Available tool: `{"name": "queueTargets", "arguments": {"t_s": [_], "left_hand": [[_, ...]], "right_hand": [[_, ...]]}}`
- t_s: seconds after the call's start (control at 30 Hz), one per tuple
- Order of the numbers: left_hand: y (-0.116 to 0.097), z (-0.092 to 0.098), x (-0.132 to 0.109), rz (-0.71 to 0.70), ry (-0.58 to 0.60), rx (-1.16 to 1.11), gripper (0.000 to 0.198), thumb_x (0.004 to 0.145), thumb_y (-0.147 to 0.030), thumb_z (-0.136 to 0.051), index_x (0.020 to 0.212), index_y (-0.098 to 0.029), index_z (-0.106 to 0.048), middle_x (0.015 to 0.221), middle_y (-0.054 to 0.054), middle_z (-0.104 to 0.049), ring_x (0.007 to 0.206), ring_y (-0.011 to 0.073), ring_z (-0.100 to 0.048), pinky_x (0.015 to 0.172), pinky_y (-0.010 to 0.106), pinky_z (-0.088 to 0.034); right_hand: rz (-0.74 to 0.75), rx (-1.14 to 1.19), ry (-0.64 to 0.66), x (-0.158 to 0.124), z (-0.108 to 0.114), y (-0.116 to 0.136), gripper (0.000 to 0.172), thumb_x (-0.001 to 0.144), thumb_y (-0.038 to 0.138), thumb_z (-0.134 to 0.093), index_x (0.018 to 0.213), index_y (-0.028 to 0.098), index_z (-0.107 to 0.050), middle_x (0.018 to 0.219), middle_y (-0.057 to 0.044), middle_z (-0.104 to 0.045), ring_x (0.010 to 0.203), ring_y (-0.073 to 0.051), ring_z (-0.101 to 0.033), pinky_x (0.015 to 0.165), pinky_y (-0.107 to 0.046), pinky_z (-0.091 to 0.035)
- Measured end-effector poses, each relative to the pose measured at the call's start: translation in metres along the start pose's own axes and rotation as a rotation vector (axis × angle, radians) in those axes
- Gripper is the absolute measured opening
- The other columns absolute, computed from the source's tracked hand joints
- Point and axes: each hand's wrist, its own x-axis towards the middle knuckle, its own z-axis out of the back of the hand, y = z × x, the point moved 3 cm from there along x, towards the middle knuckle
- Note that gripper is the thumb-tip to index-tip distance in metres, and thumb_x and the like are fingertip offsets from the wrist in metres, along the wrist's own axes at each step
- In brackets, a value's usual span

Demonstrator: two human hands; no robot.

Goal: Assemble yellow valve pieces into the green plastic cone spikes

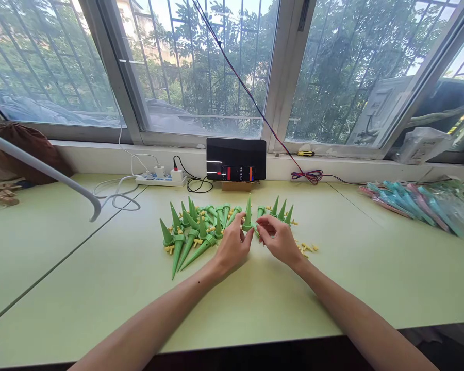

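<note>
Both of my hands meet over the middle of the pale green table [100,288]. My left hand [234,242] pinches the base of an upright green cone spike [248,214]. My right hand [278,238] is curled, with its fingertips closed on a small green piece right beside that spike. A heap of green cone spikes [191,232] lies just left of my hands, some upright and some on their sides. Small yellow parts [307,248] are scattered to the right of my right hand.
A black screen with a phone [237,172] propped on a small box stands at the back by the window. A white power strip [160,179] with cables lies left of it. Packets in pink and blue [406,203] are piled at the right. A white curved tube [42,172] crosses the left side.
</note>
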Motion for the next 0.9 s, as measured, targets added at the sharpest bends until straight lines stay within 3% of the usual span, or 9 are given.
{"name": "queueTargets", "arguments": {"t_s": [0.2,0.43,0.67,0.9], "left_hand": [[0.002,-0.0018,-0.0003,0.012,0.023,0.022,0.035,0.093,-0.03,-0.055,0.125,-0.018,-0.047,0.106,0.008,-0.063,0.051,0.0072,-0.052,0.057,0.026,-0.046],[0.0017,-0.0018,-0.0004,0.043,0.034,0.028,0.038,0.093,-0.032,-0.056,0.127,-0.018,-0.048,0.105,0.008,-0.064,0.054,0.0094,-0.054,0.058,0.028,-0.046],[0.0018,-0.0018,-0.0006,0.057,0.034,0.041,0.038,0.091,-0.031,-0.057,0.127,-0.018,-0.049,0.102,0.007,-0.066,0.054,0.0103,-0.056,0.058,0.028,-0.046],[-0.0004,-0.0015,-0.0006,0.058,0.05,0.037,0.037,0.09,-0.033,-0.058,0.123,-0.018,-0.051,0.103,0.007,-0.066,0.054,0.0098,-0.056,0.06,0.028,-0.047]], "right_hand": [[0.039,0.025,-0.017,-0.0006,0.0015,0.0048,0.019,0.089,0.029,-0.061,0.105,0.019,-0.061,0.089,-0.006,-0.067,0.069,-0.016,-0.066,0.066,-0.029,-0.057],[0.018,0.074,-0.044,-0.001,0.0024,0.0032,0.029,0.088,0.03,-0.064,0.113,0.02,-0.054,0.107,-0.007,-0.061,0.074,-0.014,-0.069,0.072,-0.03,-0.06],[0.023,0.111,-0.063,0.0002,0.002,-0.0001,0.026,0.089,0.033,-0.065,0.109,0.02,-0.054,0.09,-0.004,-0.062,0.072,-0.016,-0.067,0.07,-0.03,-0.06],[0.041,0.105,-0.082,0.0002,0.0023,-0.0025,0.026,0.088,0.033,-0.067,0.108,0.02,-0.056,0.09,-0.005,-0.065,0.075,-0.017,-0.068,0.072,-0.032,-0.06]]}}
